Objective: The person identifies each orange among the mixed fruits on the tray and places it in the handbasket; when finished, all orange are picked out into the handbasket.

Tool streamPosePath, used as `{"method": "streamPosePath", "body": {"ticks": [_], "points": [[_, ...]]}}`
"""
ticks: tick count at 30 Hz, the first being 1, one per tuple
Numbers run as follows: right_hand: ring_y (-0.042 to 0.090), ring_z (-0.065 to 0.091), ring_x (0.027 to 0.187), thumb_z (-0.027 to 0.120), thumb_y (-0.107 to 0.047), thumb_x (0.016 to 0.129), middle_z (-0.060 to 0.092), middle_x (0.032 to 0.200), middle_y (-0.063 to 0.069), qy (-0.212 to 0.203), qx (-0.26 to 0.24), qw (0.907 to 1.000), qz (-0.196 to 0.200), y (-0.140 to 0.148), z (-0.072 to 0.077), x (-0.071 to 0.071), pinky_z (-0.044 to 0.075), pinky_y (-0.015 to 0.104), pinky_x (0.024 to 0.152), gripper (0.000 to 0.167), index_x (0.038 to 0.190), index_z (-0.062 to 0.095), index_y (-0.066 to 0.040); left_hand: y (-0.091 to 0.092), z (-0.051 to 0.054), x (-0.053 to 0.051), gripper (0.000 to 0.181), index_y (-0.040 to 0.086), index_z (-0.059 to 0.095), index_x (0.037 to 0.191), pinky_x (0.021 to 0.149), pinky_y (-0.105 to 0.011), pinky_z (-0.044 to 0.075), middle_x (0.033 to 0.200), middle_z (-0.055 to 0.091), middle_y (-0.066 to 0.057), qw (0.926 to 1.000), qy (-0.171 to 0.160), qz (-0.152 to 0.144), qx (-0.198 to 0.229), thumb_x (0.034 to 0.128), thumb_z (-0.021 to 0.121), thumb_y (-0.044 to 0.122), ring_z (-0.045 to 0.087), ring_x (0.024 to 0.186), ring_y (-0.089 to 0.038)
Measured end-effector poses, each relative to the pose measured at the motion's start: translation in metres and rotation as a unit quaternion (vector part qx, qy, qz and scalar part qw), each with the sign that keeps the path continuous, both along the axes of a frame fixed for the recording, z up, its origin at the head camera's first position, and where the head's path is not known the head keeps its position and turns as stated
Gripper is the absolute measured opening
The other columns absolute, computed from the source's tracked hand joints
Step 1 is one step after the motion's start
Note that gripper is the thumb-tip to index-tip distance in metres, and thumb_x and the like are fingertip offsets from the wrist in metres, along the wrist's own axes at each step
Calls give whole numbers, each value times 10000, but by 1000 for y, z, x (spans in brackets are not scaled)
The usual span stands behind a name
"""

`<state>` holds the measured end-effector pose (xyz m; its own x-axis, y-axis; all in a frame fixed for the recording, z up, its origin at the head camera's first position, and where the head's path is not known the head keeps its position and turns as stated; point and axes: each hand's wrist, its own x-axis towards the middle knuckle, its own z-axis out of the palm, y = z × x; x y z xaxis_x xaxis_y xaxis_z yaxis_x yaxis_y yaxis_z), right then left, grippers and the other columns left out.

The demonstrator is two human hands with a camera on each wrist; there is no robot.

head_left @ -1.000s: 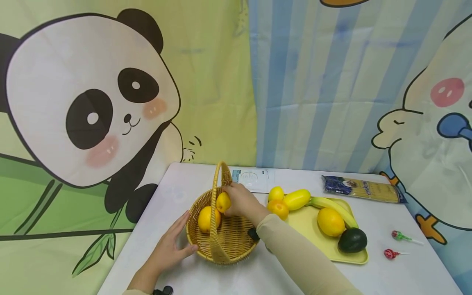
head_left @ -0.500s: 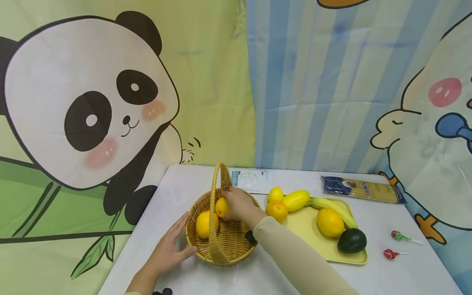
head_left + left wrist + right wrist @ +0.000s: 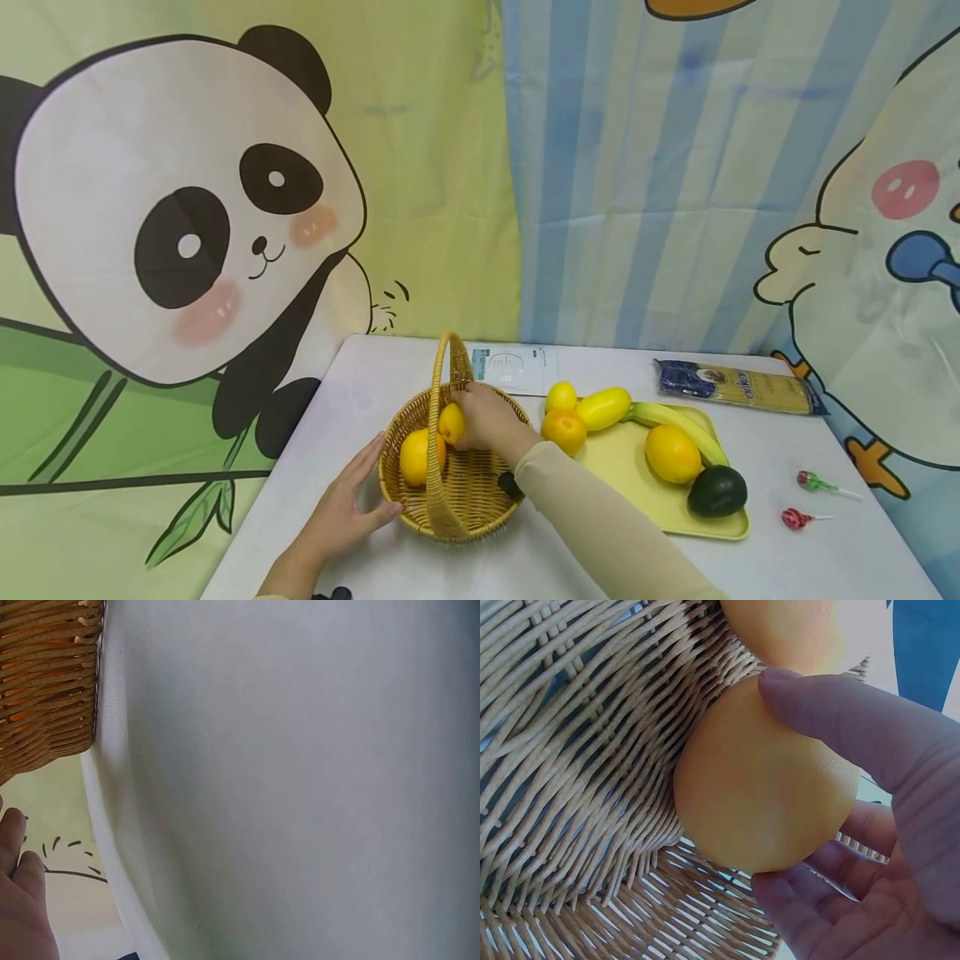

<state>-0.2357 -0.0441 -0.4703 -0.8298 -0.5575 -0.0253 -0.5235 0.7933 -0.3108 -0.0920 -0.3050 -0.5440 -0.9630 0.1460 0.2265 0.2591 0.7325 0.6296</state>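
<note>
A wicker basket (image 3: 480, 492) with a tall arched handle stands on the white table. Inside it, my right hand (image 3: 491, 421) grips a smooth yellow-orange fruit (image 3: 452, 423) between thumb and fingers. The right wrist view shows this fruit (image 3: 757, 780) low against the woven wall, right beside another rounded fruit (image 3: 802, 630). That larger orange-yellow fruit (image 3: 415, 458) lies in the basket's left half, partly behind the handle. My left hand (image 3: 345, 504) is spread at the basket's left side, fingertips and thumb at the rim. In the left wrist view, the hand (image 3: 22, 907) shows only partly, below the basket (image 3: 45, 682).
Right of the basket, a yellow tray (image 3: 615, 467) bears several fruits, among them a banana (image 3: 686, 425) and a dark green avocado (image 3: 717, 492). Behind are a flat white packet (image 3: 513, 371) and a pasta bag (image 3: 738, 386). Two lollipops (image 3: 797, 518) lie far right.
My right hand has sunk slightly deeper into the basket with its fruit over the first half second, then stays put. The larger fruit has shifted a little toward the front left.
</note>
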Motion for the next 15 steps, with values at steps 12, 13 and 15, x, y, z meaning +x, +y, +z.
{"method": "streamPosePath", "body": {"ticks": [12,13,15], "points": [[300,563,1364,947,-475,724,586,1483,88,-251,-7,9997,65,2,8,-2,504,436,1162,912,1507,566,-203,1,2,0,1061,212,318,1658,1169,-719,373,1715,344,-73,10000,-32,0,9,801,881,483,389,1534,-410],[299,553,1379,942,-491,729,573,1501,83,-295,-24,9995,65,3,10,-1,500,444,1168,929,1524,547,-217,1,2,0,1059,211,318,1658,1171,-716,373,1716,343,-70,10000,-37,1,12,802,881,481,388,1535,-408],[288,544,1390,930,-518,738,561,1514,68,-332,-92,9994,75,4,15,0,502,451,1166,946,1544,523,-237,1,2,0,1056,212,319,1657,1173,-710,374,1717,341,-61,10000,-43,10,19,803,883,473,388,1535,-407]]}}
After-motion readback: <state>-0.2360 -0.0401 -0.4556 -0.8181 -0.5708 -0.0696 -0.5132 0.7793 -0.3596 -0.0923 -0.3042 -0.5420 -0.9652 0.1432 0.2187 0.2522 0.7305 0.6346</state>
